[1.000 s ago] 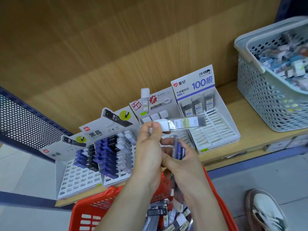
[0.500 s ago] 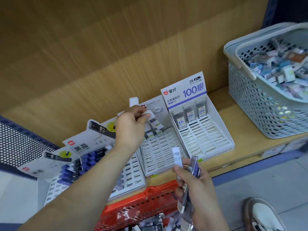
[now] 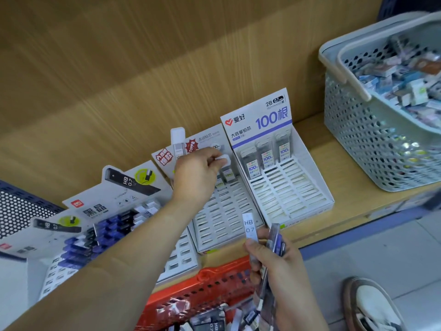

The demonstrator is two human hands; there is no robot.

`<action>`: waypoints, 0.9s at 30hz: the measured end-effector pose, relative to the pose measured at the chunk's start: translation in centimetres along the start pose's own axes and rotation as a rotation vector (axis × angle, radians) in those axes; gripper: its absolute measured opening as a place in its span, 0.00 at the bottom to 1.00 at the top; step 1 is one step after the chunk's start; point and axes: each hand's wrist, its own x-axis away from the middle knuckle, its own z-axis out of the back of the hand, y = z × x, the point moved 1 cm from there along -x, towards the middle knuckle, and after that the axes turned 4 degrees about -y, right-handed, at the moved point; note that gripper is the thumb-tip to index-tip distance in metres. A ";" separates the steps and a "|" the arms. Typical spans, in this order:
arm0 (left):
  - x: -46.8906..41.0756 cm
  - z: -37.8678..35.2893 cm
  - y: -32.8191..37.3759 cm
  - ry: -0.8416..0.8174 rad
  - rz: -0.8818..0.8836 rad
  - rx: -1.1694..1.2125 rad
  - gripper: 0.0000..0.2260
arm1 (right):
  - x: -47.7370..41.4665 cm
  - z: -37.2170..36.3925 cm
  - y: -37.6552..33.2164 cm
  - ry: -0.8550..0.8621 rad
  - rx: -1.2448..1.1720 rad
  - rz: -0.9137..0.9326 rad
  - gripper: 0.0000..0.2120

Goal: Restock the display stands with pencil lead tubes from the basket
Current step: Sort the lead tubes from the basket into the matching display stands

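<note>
- Head view: the left hand pinches a white-capped lead tube by its cap. Thumb and fingertips are close together at the top row of the grey display stand, beside similar tubes already seated there.
- The right hand keeps a narrow grip on a bundle of lead tubes. One labelled HB 0.7 sticks up above the red basket, where more tubes lie loose.
- Handling, as a judgement: the tube looks light, stiff and smooth-sided, so it could slip. The leads inside are probably brittle, so dropping it or forcing it is the risk.
- The cap end seems the best place to hold it, since that leaves the lower end free to enter a slot. I cannot tell how firmly the cap sits.
- A second ago both hands met over the red basket, with the left holding this tube level.
- Half a second ago the left hand had reached the grey stand with the tube tilted. Now the tube stands nearly upright against the row.
- The right hand has parted from the left and dropped lower right, still holding its bundle.
- The white display stand to the right shows the same three tubes in its back row.
</note>
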 end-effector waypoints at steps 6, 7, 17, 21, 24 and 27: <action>-0.1 -0.7 -0.1 -0.006 -0.037 -0.048 0.08 | 0.1 -0.1 0.2 0.014 0.000 -0.021 0.05; -0.2 -0.6 -0.1 -0.002 -0.040 -0.071 0.07 | 0.1 -0.1 0.2 0.012 -0.007 -0.023 0.06; -0.3 -1.4 -1.3 -0.059 -0.257 -0.398 0.07 | 0.4 -0.5 0.2 -0.015 -0.231 -0.079 0.04; 1.6 -0.1 0.7 -0.153 -0.027 -0.147 0.11 | 0.7 -1.1 -0.1 -0.057 -0.318 -0.081 0.05; 4.9 1.6 2.4 -0.362 0.352 0.447 0.09 | 1.1 -1.8 -0.3 -0.115 -0.314 -0.062 0.06; 8.7 3.3 2.7 -0.389 0.489 0.733 0.07 | 1.5 -2.5 -0.4 -0.170 -0.254 -0.036 0.06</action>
